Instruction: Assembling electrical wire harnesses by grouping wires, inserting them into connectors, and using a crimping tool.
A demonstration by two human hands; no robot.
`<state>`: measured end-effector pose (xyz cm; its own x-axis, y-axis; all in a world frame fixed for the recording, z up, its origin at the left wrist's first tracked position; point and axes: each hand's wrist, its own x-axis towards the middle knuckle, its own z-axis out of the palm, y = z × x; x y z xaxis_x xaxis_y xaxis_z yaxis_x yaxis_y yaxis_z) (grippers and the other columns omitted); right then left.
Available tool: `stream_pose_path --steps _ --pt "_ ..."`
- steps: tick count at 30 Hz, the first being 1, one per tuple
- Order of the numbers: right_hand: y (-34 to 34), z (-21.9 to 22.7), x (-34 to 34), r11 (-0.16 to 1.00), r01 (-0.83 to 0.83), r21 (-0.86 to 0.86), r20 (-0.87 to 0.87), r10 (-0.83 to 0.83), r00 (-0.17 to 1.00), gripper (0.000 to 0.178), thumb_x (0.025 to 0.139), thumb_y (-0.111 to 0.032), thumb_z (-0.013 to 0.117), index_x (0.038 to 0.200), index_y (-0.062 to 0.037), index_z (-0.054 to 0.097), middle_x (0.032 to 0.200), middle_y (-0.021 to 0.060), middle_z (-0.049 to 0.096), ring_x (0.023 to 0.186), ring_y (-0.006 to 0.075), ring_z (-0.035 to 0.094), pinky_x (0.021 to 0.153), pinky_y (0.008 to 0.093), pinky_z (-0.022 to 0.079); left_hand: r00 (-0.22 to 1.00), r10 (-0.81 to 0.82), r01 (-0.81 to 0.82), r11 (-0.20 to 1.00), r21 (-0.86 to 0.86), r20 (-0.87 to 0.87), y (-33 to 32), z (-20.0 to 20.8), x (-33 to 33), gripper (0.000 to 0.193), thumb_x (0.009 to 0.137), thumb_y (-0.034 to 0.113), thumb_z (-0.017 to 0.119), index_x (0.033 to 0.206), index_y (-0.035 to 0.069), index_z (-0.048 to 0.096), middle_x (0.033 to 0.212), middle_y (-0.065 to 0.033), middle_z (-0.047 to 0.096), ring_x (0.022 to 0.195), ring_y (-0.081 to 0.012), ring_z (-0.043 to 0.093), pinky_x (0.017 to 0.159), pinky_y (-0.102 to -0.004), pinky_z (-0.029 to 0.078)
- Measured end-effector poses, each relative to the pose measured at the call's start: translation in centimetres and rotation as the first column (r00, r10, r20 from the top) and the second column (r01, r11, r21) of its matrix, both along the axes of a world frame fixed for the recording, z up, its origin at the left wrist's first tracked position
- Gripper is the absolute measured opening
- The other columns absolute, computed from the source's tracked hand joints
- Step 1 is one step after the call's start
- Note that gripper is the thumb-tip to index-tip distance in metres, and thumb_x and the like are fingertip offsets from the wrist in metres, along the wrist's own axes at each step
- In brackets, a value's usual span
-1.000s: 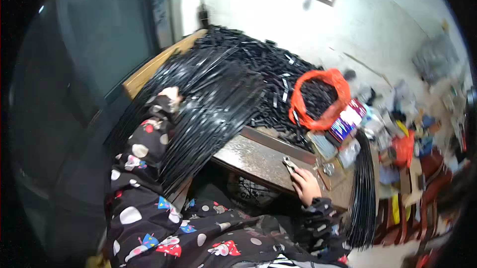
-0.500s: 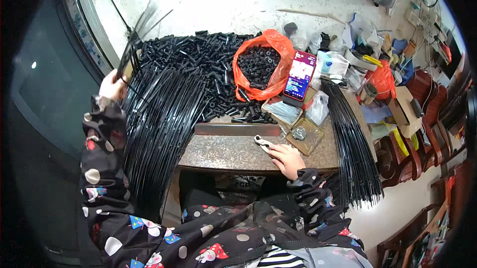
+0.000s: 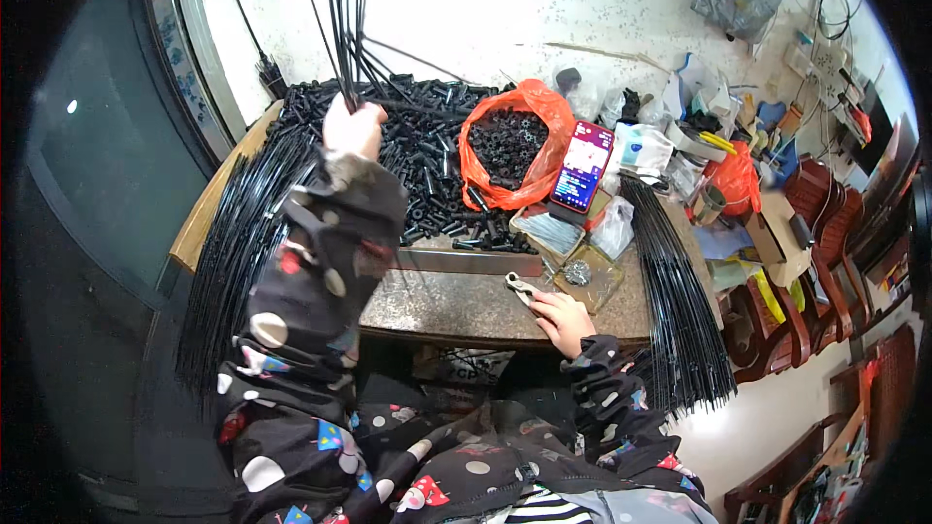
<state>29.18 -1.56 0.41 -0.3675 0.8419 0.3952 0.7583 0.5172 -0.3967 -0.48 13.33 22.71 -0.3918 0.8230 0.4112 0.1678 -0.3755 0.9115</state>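
My left hand (image 3: 354,128) is raised over the left part of the table, closed around a bunch of thin black rods (image 3: 347,24) that stand upward from the fist. Below that arm, a thick layer of similar black rods (image 3: 238,233) hangs over the table's front edge. My right hand (image 3: 563,320) rests near the front edge with its fingers wrapped on a pair of pliers (image 3: 521,287), whose pale jaws point away to the left. Behind my left hand spreads a heap of short black tubular parts (image 3: 427,184).
An orange plastic bag (image 3: 558,111) holds small black parts. Beside it a phone (image 3: 582,167) leans upright. Shallow trays hold pins (image 3: 553,230) and small metal pieces (image 3: 577,273). More black rods (image 3: 680,301) overhang at right. A dark metal bar (image 3: 466,263) lies before the heap.
My left hand has moved right from the table's left side, and the bunch of rods in it now stands more upright. My right hand keeps its hold on the pliers.
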Motion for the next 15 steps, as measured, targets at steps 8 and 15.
stream_pose_path --steps 8,15 --pt "-2.2 4.8 -3.2 0.967 -0.231 0.106 0.028 0.230 0.973 0.037 0.066 -0.003 0.058 0.103 -0.0009 0.051 0.108 0.0160 0.050 0.103 0.0326 0.047 0.086 0.0366 0.039 0.995 -0.048 0.049 0.999 0.011 -0.084 -3.5 -11.9 3.8 0.018 0.061 0.003 0.062 0.070 0.005 0.047 0.057 0.0005 0.044 0.050 -0.0097 0.043 0.047 -0.0251 0.037" --pt "-3.1 10.7 -14.2 0.964 0.184 0.192 -0.260 -0.131 0.957 0.079 0.067 -0.001 0.059 0.132 0.0016 0.013 0.112 0.0242 0.045 0.103 0.0408 0.043 0.086 0.0411 0.037 0.908 -0.309 0.350 0.931 -0.105 0.285 -8.9 -4.9 7.9 0.037 0.060 0.001 0.058 0.090 0.003 0.037 0.073 -0.0014 0.043 0.059 -0.0085 0.045 0.054 -0.0227 0.042"
